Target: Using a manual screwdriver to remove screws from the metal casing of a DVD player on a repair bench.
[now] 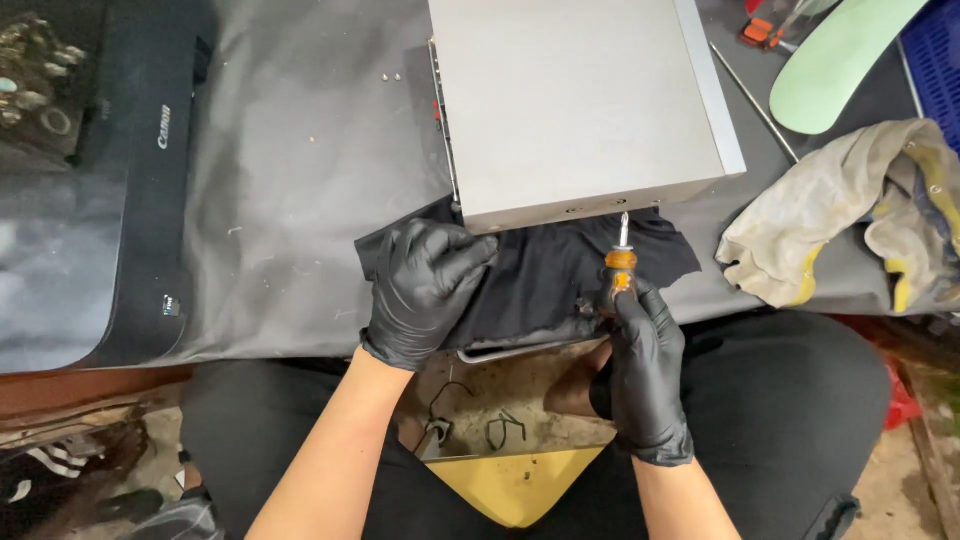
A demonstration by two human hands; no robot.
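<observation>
Left hand (425, 290) in a black glove, resting on a black cloth (560, 275) spread at the near edge of the surface (290, 200); fingers (462, 252) loosely curled and half open, pressing the cloth, tips just beside the near left corner of a grey metal case (575, 100). Nothing gripped there.

Right hand (645, 370), gloved in black too, wrapped tight around the lower part of a screwdriver (620, 268) with an amber handle; fingers fully closed on it. Screwdriver held nearly upright, metal tip pointing away from the body and meeting the near side wall of the grey metal case, close to small holes in that wall. Whether the tip sits in a screw: cannot tell.

Grey metal case lying flat on the grey-covered surface, its near edge overlapping the black cloth. Left of it, well apart, a black printer (130, 210). To the right, a crumpled dirty rag (850, 215) with yellow trim, near the case's right corner. Beyond that, a pale green curved piece (835, 60) and a thin metal rod (755, 100) lying aslant beside the case. Two tiny screws (391, 76) loose on the surface, left of the case's far end.
</observation>
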